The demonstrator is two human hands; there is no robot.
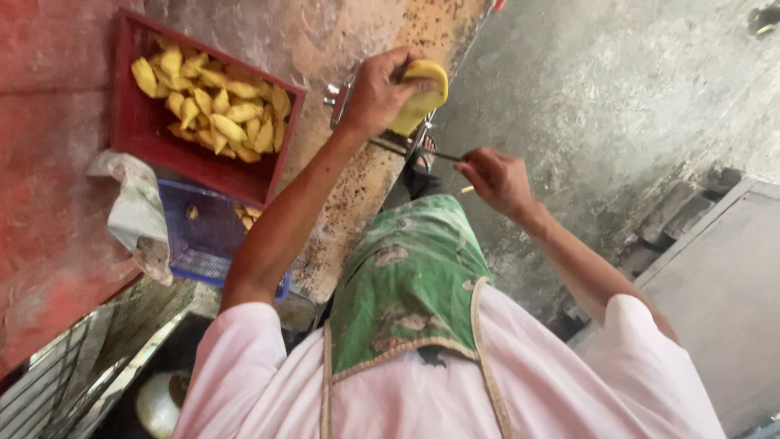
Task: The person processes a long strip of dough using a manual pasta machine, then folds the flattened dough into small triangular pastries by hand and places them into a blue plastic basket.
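My left hand (375, 93) is closed over a peeled yellow fruit (424, 91) and presses it against a metal slicing device (337, 102) fixed at the edge of a speckled wooden bench (357, 195). My right hand (496, 179) pinches the end of the device's thin metal rod (439, 153), and a small yellow scrap (467, 189) sticks out under its fingers. A red crate (130, 138) to the left of the bench holds several yellow fruit wedges (215, 106).
A blue plastic basket (199, 236) with a few yellow pieces sits below the red crate, and a crumpled white bag (134, 211) lies beside it. I wear a green apron (406, 276). Below is a grey concrete floor (609, 97). A grey metal surface (723, 284) stands at the right.
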